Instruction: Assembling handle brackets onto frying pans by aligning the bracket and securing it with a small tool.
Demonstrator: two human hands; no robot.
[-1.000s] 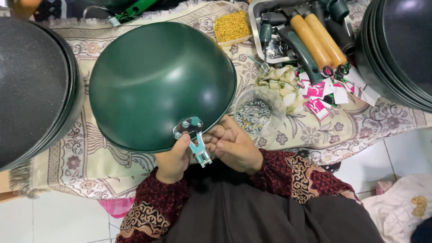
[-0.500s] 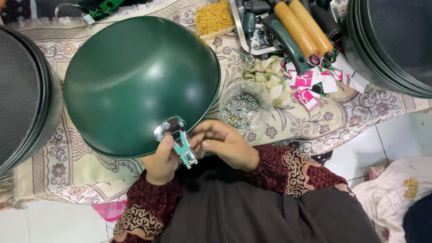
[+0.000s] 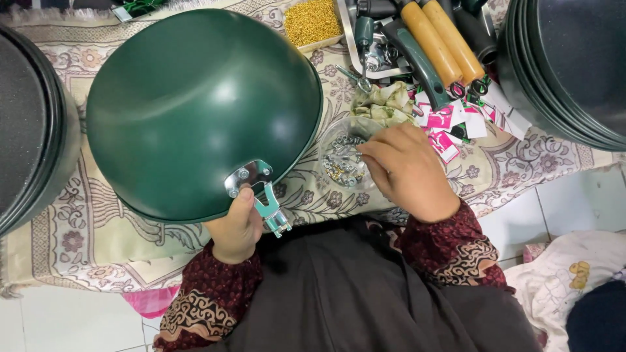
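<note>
A dark green wok (image 3: 202,111) lies upside down on a patterned cloth (image 3: 98,234). A shiny metal handle bracket (image 3: 261,192) sticks out from its near rim. My left hand (image 3: 238,225) grips that bracket and the rim, thumb up against the metal. My right hand (image 3: 407,169) is off to the right, fingertips dipped into a small clear bowl of screws and washers (image 3: 342,160). Whether the fingers have pinched a piece is hidden.
Stacks of dark pans stand at the left (image 3: 32,130) and at the right (image 3: 567,65). At the back are a tray of handles (image 3: 430,39), some yellow and some dark green, a box of gold pieces (image 3: 313,23), pink tags (image 3: 450,124) and a crumpled cloth (image 3: 385,104).
My right hand has left the bracket and moved right to the bowl of screws. The left hand stays on the bracket, and the wok sits a little farther left in view.
</note>
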